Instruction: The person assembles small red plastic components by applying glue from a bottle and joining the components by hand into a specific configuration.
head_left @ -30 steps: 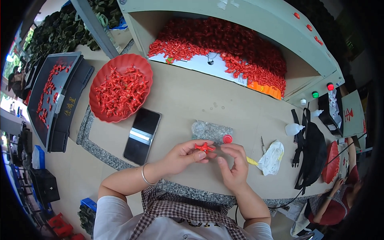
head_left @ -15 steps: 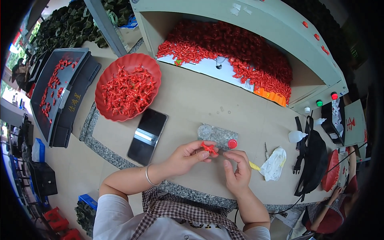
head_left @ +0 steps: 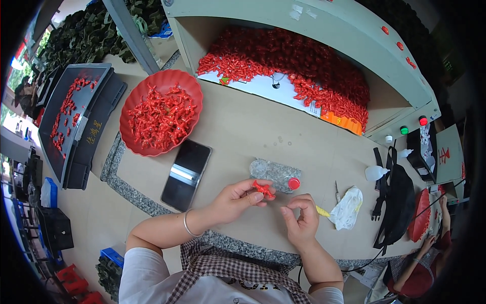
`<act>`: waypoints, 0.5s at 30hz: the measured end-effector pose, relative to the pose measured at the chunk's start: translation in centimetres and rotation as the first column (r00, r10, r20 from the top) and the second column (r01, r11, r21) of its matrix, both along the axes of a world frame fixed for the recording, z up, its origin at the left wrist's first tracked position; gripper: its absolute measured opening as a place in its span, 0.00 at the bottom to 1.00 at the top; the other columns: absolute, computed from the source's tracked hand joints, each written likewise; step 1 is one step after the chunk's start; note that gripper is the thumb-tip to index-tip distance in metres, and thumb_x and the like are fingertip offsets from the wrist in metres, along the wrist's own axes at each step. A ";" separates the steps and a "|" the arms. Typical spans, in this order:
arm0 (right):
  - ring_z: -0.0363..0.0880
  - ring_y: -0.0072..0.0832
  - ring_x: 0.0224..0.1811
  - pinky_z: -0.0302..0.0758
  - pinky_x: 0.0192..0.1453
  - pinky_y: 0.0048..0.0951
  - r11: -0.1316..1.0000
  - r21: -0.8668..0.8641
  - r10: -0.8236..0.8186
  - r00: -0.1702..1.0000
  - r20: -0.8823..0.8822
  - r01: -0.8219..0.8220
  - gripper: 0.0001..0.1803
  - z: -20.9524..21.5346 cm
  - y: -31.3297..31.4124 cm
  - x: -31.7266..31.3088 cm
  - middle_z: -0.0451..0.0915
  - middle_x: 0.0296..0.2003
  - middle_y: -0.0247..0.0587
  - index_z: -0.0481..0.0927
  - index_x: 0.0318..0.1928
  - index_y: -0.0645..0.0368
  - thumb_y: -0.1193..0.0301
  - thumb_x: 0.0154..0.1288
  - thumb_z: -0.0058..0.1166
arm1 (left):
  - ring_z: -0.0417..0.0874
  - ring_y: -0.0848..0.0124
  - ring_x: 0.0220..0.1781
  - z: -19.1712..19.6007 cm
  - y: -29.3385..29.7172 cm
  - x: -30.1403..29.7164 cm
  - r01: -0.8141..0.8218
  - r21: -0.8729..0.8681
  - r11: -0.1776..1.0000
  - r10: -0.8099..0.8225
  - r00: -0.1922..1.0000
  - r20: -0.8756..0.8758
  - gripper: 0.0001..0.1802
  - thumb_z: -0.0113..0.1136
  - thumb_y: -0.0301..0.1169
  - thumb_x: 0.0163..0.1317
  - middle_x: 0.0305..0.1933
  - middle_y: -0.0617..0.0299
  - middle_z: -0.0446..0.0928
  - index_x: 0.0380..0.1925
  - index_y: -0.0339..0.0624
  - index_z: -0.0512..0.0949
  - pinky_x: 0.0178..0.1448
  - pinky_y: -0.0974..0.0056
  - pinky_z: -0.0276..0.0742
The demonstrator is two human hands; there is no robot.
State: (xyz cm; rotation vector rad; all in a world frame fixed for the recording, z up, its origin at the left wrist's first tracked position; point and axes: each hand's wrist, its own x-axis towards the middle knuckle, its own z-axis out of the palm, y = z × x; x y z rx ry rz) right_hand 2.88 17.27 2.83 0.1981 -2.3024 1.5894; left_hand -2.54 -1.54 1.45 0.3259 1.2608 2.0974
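Between the thumb and fingers of my left hand (head_left: 234, 201) is a small red plastic figure (head_left: 263, 189), glossy, with stubby limbs. Just to its right, apart from it, my right hand (head_left: 302, 218) is curled, its thumb close to the bent index finger; whether something tiny sits in that pinch is hidden. Beyond both hands a clear bottle (head_left: 276, 172) with a red cap lies on its side on the table. To the right of my right hand are a yellow-tipped tool (head_left: 322, 211) and a crumpled white cloth (head_left: 346, 207).
Similar red pieces fill a scalloped red bowl (head_left: 126, 133) and a pale green open-fronted cabinet (head_left: 354, 45). Left stand a phone (head_left: 186, 175) and a dark grey bin (head_left: 81, 147). Right lie a white squeeze bottle (head_left: 375, 173) and a black bag (head_left: 397, 202); another person's arm (head_left: 412, 268) shows there.
My right hand has drawn slightly down and away from the red figure, and its fingers have curled in more. The left hand keeps the figure in nearly the same place.
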 end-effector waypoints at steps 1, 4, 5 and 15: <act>0.73 0.31 0.31 0.70 0.36 0.27 1.000 -0.019 0.006 1.000 0.011 -0.006 0.07 0.0 0.1 0.1 0.74 0.30 0.40 0.72 0.29 0.61 0.80 0.52 0.58 | 0.73 0.67 0.54 0.1 0.0 0.0 0.002 0.002 1.000 -0.002 1.000 -0.002 0.19 0.45 0.29 0.66 0.54 0.57 0.71 0.57 0.40 0.64 0.54 0.64 0.72; 0.73 0.30 0.31 0.70 0.35 0.26 0.998 0.047 0.036 0.999 0.001 -0.036 0.06 0.3 0.1 -0.1 0.74 0.29 0.40 0.73 0.30 0.62 0.79 0.53 0.57 | 0.73 0.70 0.54 0.7 -0.2 0.1 0.000 0.008 1.000 0.000 1.000 0.005 0.19 0.45 0.28 0.66 0.52 0.57 0.71 0.57 0.39 0.64 0.55 0.65 0.71; 0.73 0.30 0.31 0.70 0.35 0.26 0.998 0.049 0.036 0.999 -0.007 -0.036 0.06 0.3 0.1 -0.1 0.74 0.29 0.40 0.73 0.30 0.62 0.79 0.53 0.57 | 0.73 0.70 0.53 1.0 -0.4 0.1 -0.016 -0.008 1.000 0.016 1.000 -0.005 0.19 0.46 0.28 0.66 0.52 0.57 0.71 0.57 0.39 0.64 0.54 0.66 0.71; 0.73 0.29 0.28 0.69 0.32 0.25 0.997 0.045 0.063 0.997 -0.035 -0.062 0.03 0.3 0.5 0.2 0.76 0.26 0.40 0.76 0.35 0.63 0.77 0.59 0.51 | 0.75 0.72 0.46 5.1 -6.1 -3.4 -0.510 -0.208 0.835 0.316 0.753 -0.578 0.16 0.47 0.23 0.63 0.47 0.58 0.73 0.51 0.36 0.68 0.46 0.68 0.73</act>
